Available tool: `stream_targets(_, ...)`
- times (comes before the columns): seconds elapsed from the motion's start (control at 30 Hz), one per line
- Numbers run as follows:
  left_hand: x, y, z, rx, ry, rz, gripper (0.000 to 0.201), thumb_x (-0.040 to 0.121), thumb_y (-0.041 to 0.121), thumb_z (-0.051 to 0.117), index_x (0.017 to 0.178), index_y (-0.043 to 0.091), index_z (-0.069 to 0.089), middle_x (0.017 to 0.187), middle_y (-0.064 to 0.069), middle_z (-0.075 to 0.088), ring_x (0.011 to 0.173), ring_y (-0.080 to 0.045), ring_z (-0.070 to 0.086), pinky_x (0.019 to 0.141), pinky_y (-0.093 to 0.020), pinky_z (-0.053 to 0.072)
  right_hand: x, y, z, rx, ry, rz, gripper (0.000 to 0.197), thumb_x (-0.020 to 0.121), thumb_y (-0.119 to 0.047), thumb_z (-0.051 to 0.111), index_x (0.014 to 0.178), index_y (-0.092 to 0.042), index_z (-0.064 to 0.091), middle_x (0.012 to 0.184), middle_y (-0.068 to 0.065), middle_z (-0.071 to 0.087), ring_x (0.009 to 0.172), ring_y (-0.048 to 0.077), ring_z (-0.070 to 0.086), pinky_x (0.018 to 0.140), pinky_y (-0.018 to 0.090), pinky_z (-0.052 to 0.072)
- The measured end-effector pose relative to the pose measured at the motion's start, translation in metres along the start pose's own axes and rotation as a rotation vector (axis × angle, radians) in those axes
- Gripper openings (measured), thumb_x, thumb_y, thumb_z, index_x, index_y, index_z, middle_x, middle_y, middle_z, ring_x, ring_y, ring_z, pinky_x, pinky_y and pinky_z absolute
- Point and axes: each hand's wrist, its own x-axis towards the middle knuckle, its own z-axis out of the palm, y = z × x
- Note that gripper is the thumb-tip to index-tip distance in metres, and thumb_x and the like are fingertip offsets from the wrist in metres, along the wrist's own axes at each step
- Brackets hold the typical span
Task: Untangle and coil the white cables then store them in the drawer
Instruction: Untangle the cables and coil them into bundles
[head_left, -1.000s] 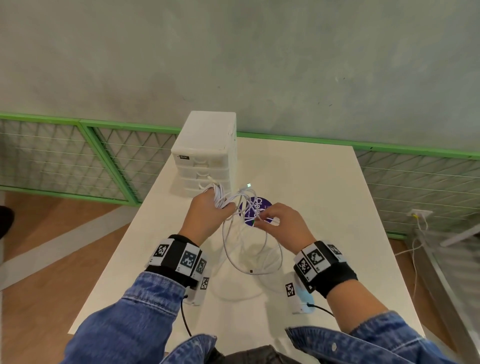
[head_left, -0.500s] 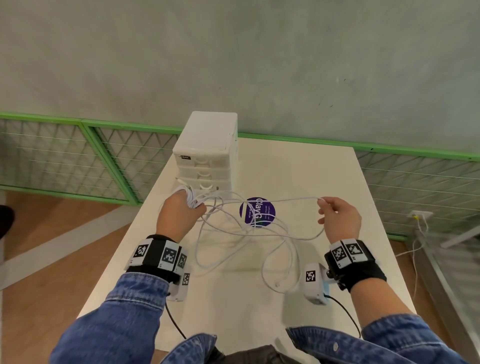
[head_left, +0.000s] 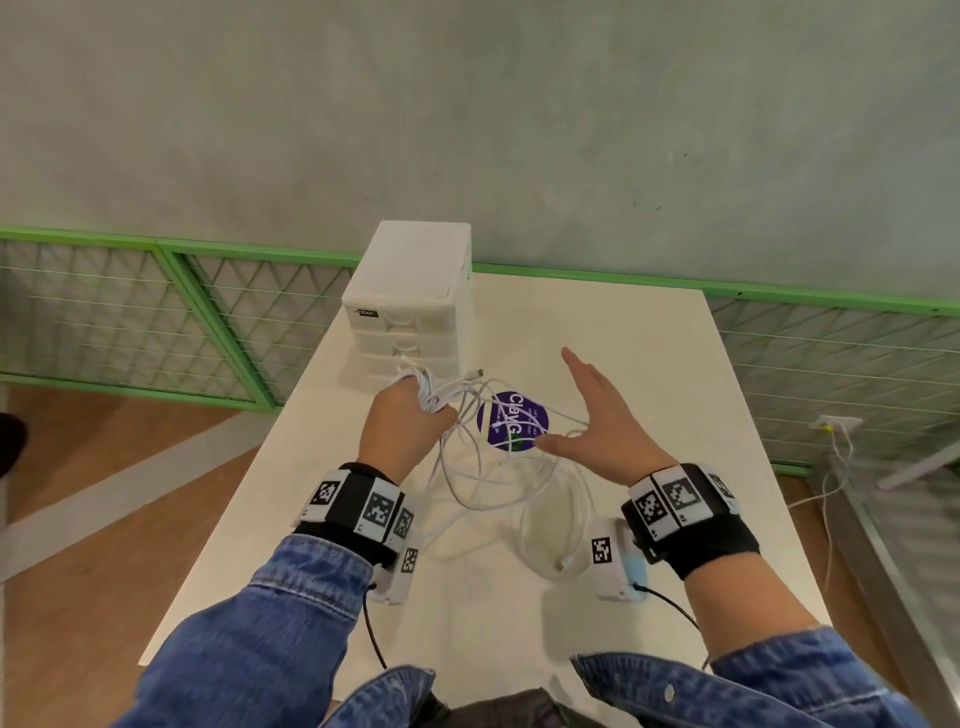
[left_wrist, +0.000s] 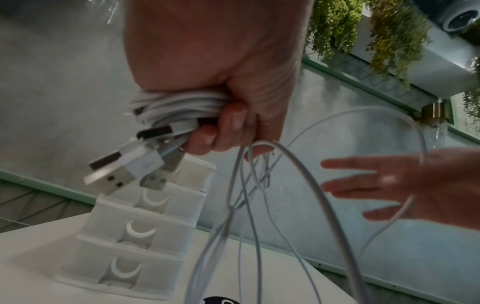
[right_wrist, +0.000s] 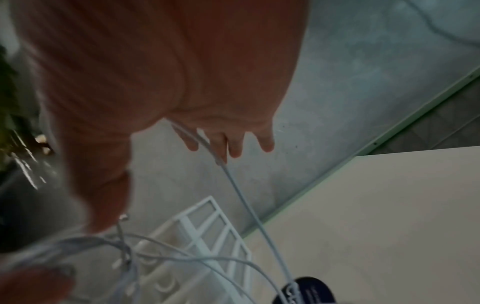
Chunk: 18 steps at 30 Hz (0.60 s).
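Note:
My left hand (head_left: 413, 415) grips a bundle of white cables (left_wrist: 179, 105) in its fist, above the table and just in front of the white drawer unit (head_left: 410, 306). Several USB plugs (left_wrist: 116, 174) stick out of the fist. From it, loose cable loops (head_left: 488, 488) hang down to the table. My right hand (head_left: 574, 408) is held up to the right of the bundle with its fingers (right_wrist: 233, 144) straight and spread. One cable strand (right_wrist: 246, 205) lies across them, unpinched. All three drawers (left_wrist: 135, 228) are closed.
A round purple sticker (head_left: 511, 422) lies on the white table (head_left: 649, 364) between my hands, under the loops. A green-framed mesh rail (head_left: 208, 322) runs behind and to the left of the table. A grey wall stands beyond it.
My right hand had pulled a strand out to the right; it has now come back toward the middle and opened. The loops hang slacker. My left hand still grips the bundle.

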Motion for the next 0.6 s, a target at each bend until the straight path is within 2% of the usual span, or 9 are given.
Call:
stream_targets(0.1,0.000,-0.002,0.001,-0.002,0.012,-0.040,0.022,0.076,0.014,0.064,0.069,0.006,0.045,0.061,-0.001,0.046,0.058,-0.018,0.045,0.048,-0.022,0.030,-0.003,-0.019,-0.007,0.204,0.078,-0.050,0.106,0.060,-0.048,0.080,0.142,-0.045,0.012,0.150,-0.010,0.025,0.138,0.006,0.021,0.112,0.032,0.023)
stream_targets(0.17,0.000,-0.004,0.000,-0.008,0.025,-0.064,0.026,0.077,0.015,0.064,0.065,0.009,0.042,0.060,0.000,0.045,0.060,-0.021,0.044,0.047,-0.023,0.030,-0.003,-0.025,-0.009,0.329,0.271,-0.129,0.079,0.070,-0.041,0.075,0.135,-0.044,0.032,0.134,-0.011,0.044,0.125,0.001,0.038,0.101,0.018,0.032)
stream_targets(0.2,0.000,-0.004,0.000,-0.007,0.029,-0.076,0.027,0.077,0.015,0.064,0.064,0.009,0.040,0.060,0.000,0.044,0.060,-0.021,0.044,0.047,-0.023,0.029,-0.002,-0.026,-0.008,0.345,0.366,-0.170,0.058,0.076,-0.038,0.070,0.128,-0.042,0.044,0.123,-0.010,0.052,0.117,0.002,0.046,0.096,0.017,0.037)
stream_targets(0.27,0.000,-0.004,-0.001,-0.019,0.021,-0.090,0.025,0.078,0.015,0.064,0.067,0.006,0.043,0.060,-0.001,0.044,0.061,-0.021,0.043,0.045,-0.020,0.028,0.003,-0.024,-0.005,0.303,0.477,-0.213,0.024,0.085,-0.031,0.062,0.108,-0.037,0.062,0.105,-0.008,0.061,0.106,0.007,0.054,0.093,0.023,0.042)
stream_targets(0.33,-0.002,0.000,-0.001,-0.052,-0.018,-0.078,0.021,0.078,0.014,0.064,0.071,0.004,0.048,0.061,-0.002,0.046,0.060,-0.019,0.044,0.045,-0.018,0.029,0.005,-0.022,0.003,0.178,0.504,-0.255,0.015,0.087,-0.026,0.062,0.098,-0.031,0.069,0.098,-0.005,0.065,0.101,0.013,0.056,0.091,0.025,0.042)
stream_targets(0.4,-0.006,0.008,0.002,-0.090,-0.081,-0.033,0.018,0.079,0.014,0.065,0.071,0.005,0.051,0.063,-0.001,0.049,0.059,-0.015,0.045,0.048,-0.018,0.030,0.007,-0.025,0.012,0.014,0.473,-0.312,0.017,0.084,-0.023,0.064,0.100,-0.023,0.071,0.101,0.000,0.066,0.101,0.015,0.054,0.092,0.022,0.038)
stream_targets(0.47,-0.012,0.017,0.006,-0.142,-0.132,0.015,0.017,0.079,0.016,0.066,0.076,0.002,0.057,0.066,-0.003,0.054,0.061,-0.015,0.048,0.052,-0.022,0.033,0.010,-0.031,0.023,-0.140,0.320,-0.282,0.029,0.085,-0.025,0.063,0.113,-0.017,0.066,0.112,0.005,0.064,0.107,0.020,0.053,0.094,0.026,0.038)
stream_targets(0.53,-0.015,0.023,0.010,-0.161,-0.163,0.047,0.019,0.078,0.018,0.066,0.074,0.002,0.056,0.066,-0.005,0.054,0.061,-0.017,0.046,0.054,-0.026,0.032,0.012,-0.032,0.034,-0.254,0.127,-0.120,0.037,0.088,-0.028,0.058,0.124,-0.016,0.056,0.114,0.007,0.061,0.107,0.024,0.054,0.082,0.028,0.038)
stream_targets(0.6,-0.015,0.025,0.012,-0.120,-0.171,0.061,0.020,0.077,0.018,0.065,0.069,0.006,0.051,0.062,-0.004,0.050,0.059,-0.017,0.044,0.052,-0.025,0.030,0.013,-0.028,0.039,-0.294,0.072,-0.048,0.030,0.090,-0.025,0.055,0.119,-0.018,0.058,0.101,0.008,0.066,0.095,0.025,0.059,0.065,0.024,0.034)
